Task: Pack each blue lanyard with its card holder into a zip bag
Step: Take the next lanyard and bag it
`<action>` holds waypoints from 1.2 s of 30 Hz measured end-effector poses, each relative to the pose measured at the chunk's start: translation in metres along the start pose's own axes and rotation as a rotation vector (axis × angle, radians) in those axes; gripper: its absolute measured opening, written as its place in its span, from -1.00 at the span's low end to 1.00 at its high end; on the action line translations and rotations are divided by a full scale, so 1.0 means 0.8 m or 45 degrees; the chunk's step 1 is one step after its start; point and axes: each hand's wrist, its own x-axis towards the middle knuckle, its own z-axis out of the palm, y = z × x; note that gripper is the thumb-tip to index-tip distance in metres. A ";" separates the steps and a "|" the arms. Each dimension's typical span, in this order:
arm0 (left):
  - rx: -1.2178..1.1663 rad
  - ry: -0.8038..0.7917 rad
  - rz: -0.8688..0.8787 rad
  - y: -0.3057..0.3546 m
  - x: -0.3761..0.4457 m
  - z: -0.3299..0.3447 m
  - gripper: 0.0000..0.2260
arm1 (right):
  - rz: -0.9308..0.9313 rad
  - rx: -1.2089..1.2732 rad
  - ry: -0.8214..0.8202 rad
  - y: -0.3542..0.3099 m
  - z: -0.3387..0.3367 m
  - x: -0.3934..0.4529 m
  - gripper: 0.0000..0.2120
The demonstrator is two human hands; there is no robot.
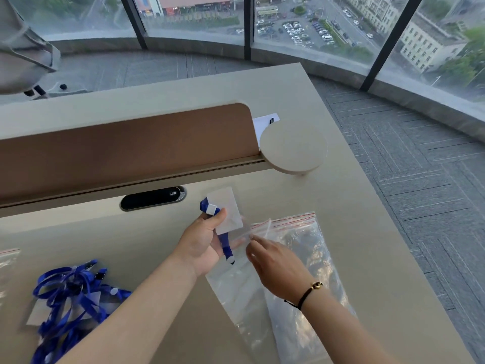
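Left hand (203, 245) grasping folded lanyard (226, 245) and holder (228, 211) just above bag (265, 287) mouth; right hand (275, 266) pinching bag lip; advise: spread mouth wide, slide holder in first, strap kept bunched.

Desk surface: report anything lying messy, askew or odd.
The pile of blue lanyards with clear card holders at the desk's near left is tangled, its straps looped over one another. The clear red-striped zip bags overlap crookedly. Nothing looks damaged or spilled.

left hand (202, 245) gripping folded lanyard (226, 247), card holder (228, 210)
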 end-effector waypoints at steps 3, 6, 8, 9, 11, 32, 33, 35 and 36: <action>-0.034 -0.027 0.067 0.019 -0.030 -0.019 -0.82 | -0.040 -0.051 0.021 -0.040 -0.007 0.002 -0.91; 0.007 -0.005 0.125 0.035 -0.064 -0.047 -0.76 | -0.099 -0.106 0.040 -0.084 -0.016 0.007 -0.93; 0.029 0.022 0.179 0.045 -0.086 -0.068 -0.73 | -0.142 -0.138 0.031 -0.112 -0.021 0.012 -0.93; 0.047 0.031 0.210 0.051 -0.098 -0.079 -0.73 | -0.171 -0.142 0.031 -0.126 -0.023 0.015 -0.92; 0.135 0.047 0.272 0.063 -0.122 -0.101 -0.75 | -0.234 -0.145 0.028 -0.155 -0.023 0.022 -0.92; 1.061 0.044 0.440 0.150 -0.277 -0.296 -0.86 | -0.382 0.025 -0.059 -0.362 0.012 0.075 -0.90; 1.086 0.019 0.411 0.152 -0.278 -0.299 -0.86 | -0.372 0.042 -0.061 -0.365 0.013 0.076 -0.90; 1.116 0.010 0.368 0.156 -0.280 -0.304 -0.86 | -0.349 0.057 -0.073 -0.369 0.013 0.076 -0.90; 1.151 0.017 0.340 0.157 -0.282 -0.305 -0.84 | -0.339 0.052 -0.080 -0.371 0.013 0.076 -0.90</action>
